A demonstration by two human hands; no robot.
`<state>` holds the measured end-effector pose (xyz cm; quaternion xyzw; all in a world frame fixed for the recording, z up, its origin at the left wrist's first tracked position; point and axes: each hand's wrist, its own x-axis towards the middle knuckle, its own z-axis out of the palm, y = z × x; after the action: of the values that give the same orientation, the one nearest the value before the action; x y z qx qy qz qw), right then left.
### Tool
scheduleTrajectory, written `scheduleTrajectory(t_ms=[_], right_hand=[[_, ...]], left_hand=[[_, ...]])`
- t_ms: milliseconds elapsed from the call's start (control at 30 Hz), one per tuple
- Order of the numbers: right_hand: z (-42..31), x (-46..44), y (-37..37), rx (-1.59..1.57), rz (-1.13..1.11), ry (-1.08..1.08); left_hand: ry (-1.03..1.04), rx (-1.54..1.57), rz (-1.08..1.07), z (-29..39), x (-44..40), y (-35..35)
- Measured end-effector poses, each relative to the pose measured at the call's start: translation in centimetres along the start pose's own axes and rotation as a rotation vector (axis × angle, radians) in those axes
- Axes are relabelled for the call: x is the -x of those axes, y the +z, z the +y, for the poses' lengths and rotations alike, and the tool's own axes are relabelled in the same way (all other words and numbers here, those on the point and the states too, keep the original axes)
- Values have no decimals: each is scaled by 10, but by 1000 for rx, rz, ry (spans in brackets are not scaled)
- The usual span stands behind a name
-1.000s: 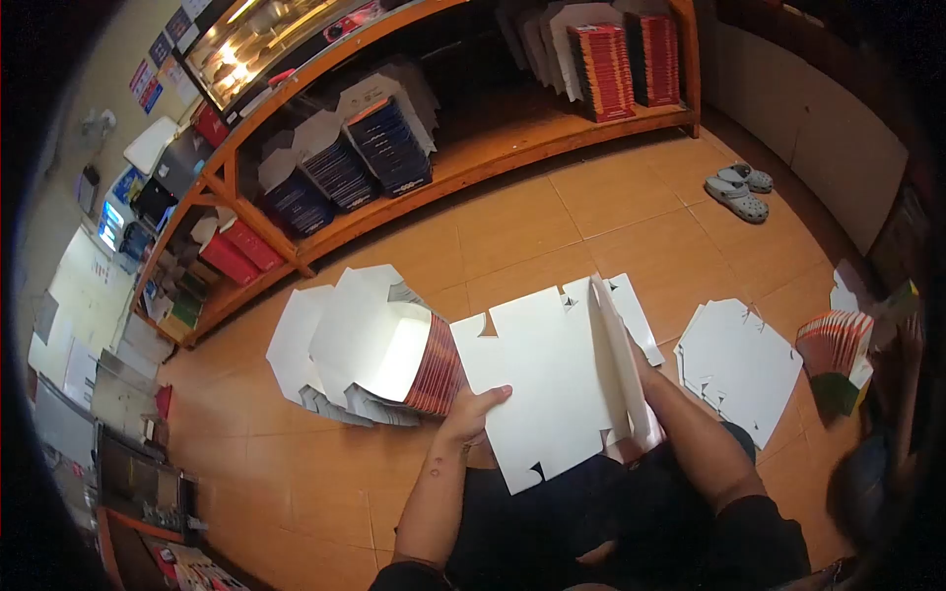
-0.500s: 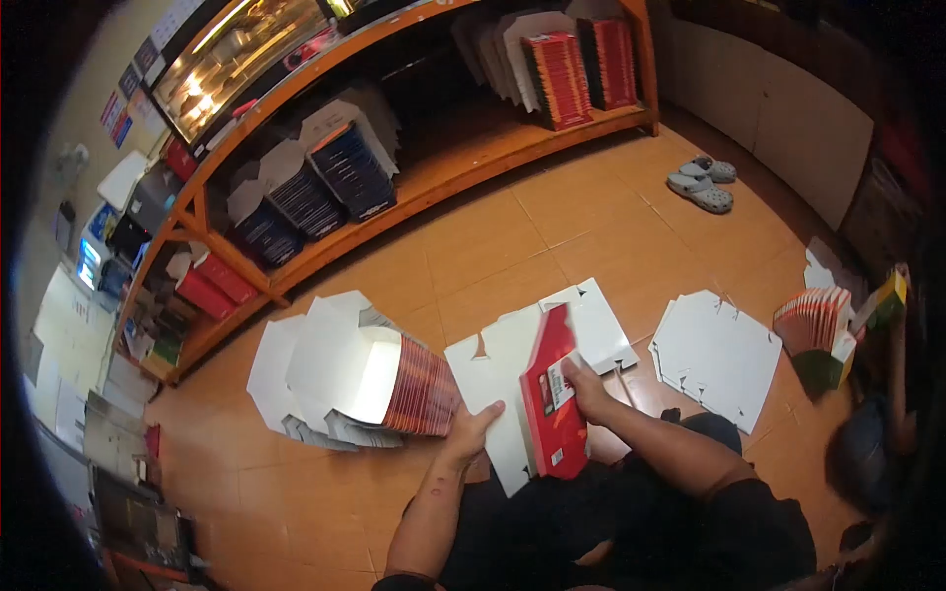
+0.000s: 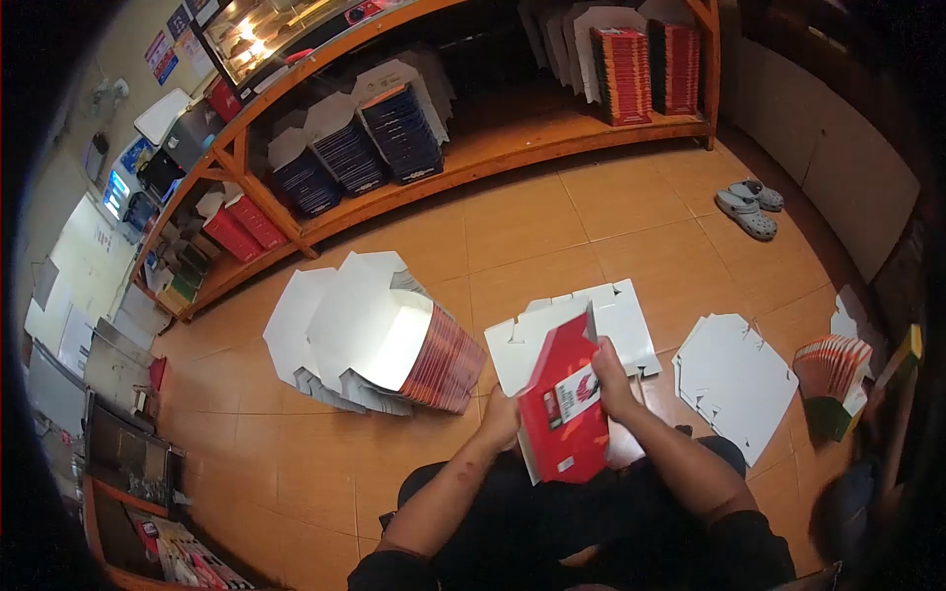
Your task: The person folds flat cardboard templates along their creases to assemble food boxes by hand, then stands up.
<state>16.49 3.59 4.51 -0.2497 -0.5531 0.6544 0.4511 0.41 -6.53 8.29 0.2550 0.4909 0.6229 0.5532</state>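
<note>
Our left hand [image 3: 501,420] and right hand [image 3: 613,379] grip one red carton [image 3: 566,419], fingers curled on its edges. We count two grey clogs [image 3: 749,209].

1. Here's the wooden shelf unit [image 3: 512,123], orange-brown, curving across the top of this wide view!
2. Down in front of it spreads the tiled floor [image 3: 532,222], glossy orange-brown, pale grout lines crossing.
3. Up above the unit's left part, a display case [image 3: 251,39] glows warm yellow.
4. Over to the unit's left, a pale wall [image 3: 84,108] carries posters [image 3: 163,57] and a fan [image 3: 106,94], with a bright screen [image 3: 116,194] nearby.
5. And right of the unit, beige panels [image 3: 838,158] line the floor's edge, falling into shadow!
</note>
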Motion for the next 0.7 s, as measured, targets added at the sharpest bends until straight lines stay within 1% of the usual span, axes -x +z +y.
scheduleTrajectory(t_ms=[33,100,133,167,200,233,300,367,400,433,500,533,567,600,633,667,700], right_hand=[[14,7,2,89,46,-60],[-1,19,11,31,-64,-42],[-3,22,15,30,-69,-41],[-4,24,18,70,-114,-87],[-14,26,25,109,-160,-130],[-27,32,31,180,-180,-136],[-12,45,53,81,-193,-170],[-17,58,70,100,-267,-172],[-29,60,72,181,-284,-248],[-26,53,67,179,-276,-249],[-16,36,53,188,-252,68],[-32,23,46,-257,-163,212],[-40,6,24,-292,-112,365],[-44,-11,0,-368,-184,273],[-41,-19,-39,-297,-181,417],[-9,-32,-74,23,-37,488],[-105,-18,-52,-200,20,415]], left_hand=[[33,-64,-10,0,3,1],[4,228,-88,-8,0,-5],[37,230,-111,-12,-2,-8],[72,232,-134,-16,-4,-10],[38,276,-147,-22,-5,-14],[43,241,-61,-31,3,-17],[54,221,-27,-38,4,-14],[88,175,1,-47,-4,-15],[106,138,17,-51,-8,-17],[129,87,41,-52,-12,-20],[210,-103,121,-62,-27,-37],[302,-249,188,-73,-42,-55],[393,-393,260,-85,-65,-80],[103,-437,382,-16,-22,-28],[34,-320,453,6,-15,-14],[146,-204,391,15,-11,-12],[185,-180,315,20,-13,-19]])
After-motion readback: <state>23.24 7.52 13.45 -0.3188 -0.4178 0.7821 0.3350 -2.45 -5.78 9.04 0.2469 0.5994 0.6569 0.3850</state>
